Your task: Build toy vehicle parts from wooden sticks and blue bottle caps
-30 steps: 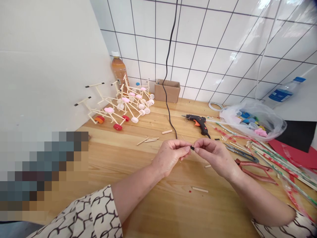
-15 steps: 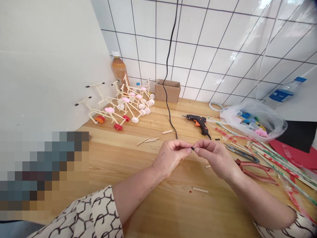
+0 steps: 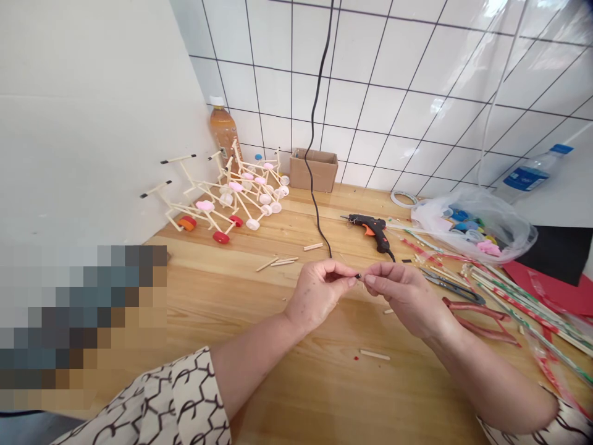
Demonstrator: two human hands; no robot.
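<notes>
Between thumb and forefinger, my left hand pinches a small black piece, perhaps black paper or tape; most of it is hidden by the fingertips. My right hand is just to its right, thumb and fingers closed together. Whether those fingertips hold anything is too small to tell. Below the hands on the wooden table lies a short wooden stick. A black glue gun rests on its side beyond my right hand.
Stick-built little bicycles stand at back left before a tea bottle. A cardboard box is against the tiled wall. On the right are a bag of caps, snips, red-handled pliers and wrapped sticks.
My right fingertips have drawn slightly rightward off the black piece, so more of it shows in my left pinch. Objects on the table have not moved.
</notes>
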